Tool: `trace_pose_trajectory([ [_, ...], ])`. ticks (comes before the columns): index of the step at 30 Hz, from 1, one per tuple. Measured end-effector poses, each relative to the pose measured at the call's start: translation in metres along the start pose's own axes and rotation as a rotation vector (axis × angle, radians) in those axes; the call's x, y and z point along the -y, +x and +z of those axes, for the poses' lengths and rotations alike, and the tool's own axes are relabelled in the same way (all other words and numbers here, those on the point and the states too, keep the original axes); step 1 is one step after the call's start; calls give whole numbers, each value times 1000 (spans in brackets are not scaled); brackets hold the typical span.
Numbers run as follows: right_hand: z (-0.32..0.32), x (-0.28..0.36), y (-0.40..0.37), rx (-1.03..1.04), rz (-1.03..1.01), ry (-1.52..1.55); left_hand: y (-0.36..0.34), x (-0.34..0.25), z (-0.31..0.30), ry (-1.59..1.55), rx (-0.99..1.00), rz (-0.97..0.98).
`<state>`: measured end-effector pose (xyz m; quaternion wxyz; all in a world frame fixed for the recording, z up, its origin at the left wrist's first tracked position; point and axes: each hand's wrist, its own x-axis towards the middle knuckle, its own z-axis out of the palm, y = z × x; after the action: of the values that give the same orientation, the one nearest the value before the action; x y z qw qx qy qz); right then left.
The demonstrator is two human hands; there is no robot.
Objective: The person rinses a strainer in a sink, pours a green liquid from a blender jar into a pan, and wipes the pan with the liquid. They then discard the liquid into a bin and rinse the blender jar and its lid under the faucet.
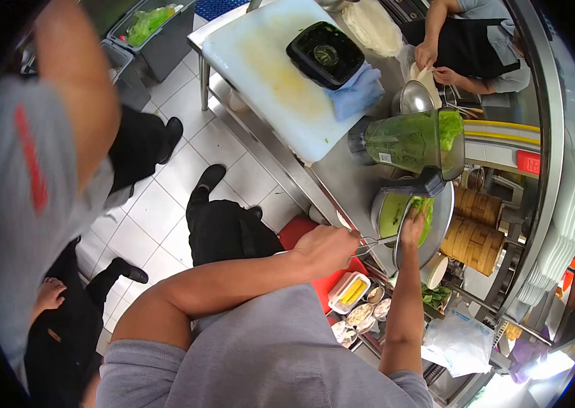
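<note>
My left hand [328, 249] is closed around the wire handle of a metal strainer [377, 243], which reaches over a large metal bowl [445, 216]. Green liquid [391, 207] shows inside the bowl. Over the strainer, my right hand [412, 230] has its fingers curled on wet green leaves [425, 205]; the fingertips are partly hidden. Beside the bowl is a clear blender jar [403, 146] with a black handle, smeared green inside, with a leafy piece near its mouth. Its black lid [326, 56] lies on the white cutting board [260, 47].
A blue cloth [357, 92] lies on the board's edge. Bamboo steamers [471, 238] and stacked white plates [573, 197] are on the far side. A co-worker's hands [430, 61] handle something pale. Another person [56, 136] stands at left, near bins [155, 44]. Food tubs [359, 313] sit below.
</note>
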<state>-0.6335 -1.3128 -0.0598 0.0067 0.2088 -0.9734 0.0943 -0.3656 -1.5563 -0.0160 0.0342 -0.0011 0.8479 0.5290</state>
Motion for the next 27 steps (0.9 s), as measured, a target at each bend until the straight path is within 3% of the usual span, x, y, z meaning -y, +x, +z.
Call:
trace_pose_trajectory([
  [3, 11, -31, 9, 45, 18, 20, -2, -5, -3, -29, -11, 8],
  [13, 14, -35, 9, -32, 20, 69, -5, -7, 12, -18, -65, 22],
  [19, 7, -24, 7, 37, 112, 18, -6, -7, 17, -10, -67, 22],
  [27, 7, -14, 7, 13, -45, -30, -8, -3, 16, -32, -62, -24],
])
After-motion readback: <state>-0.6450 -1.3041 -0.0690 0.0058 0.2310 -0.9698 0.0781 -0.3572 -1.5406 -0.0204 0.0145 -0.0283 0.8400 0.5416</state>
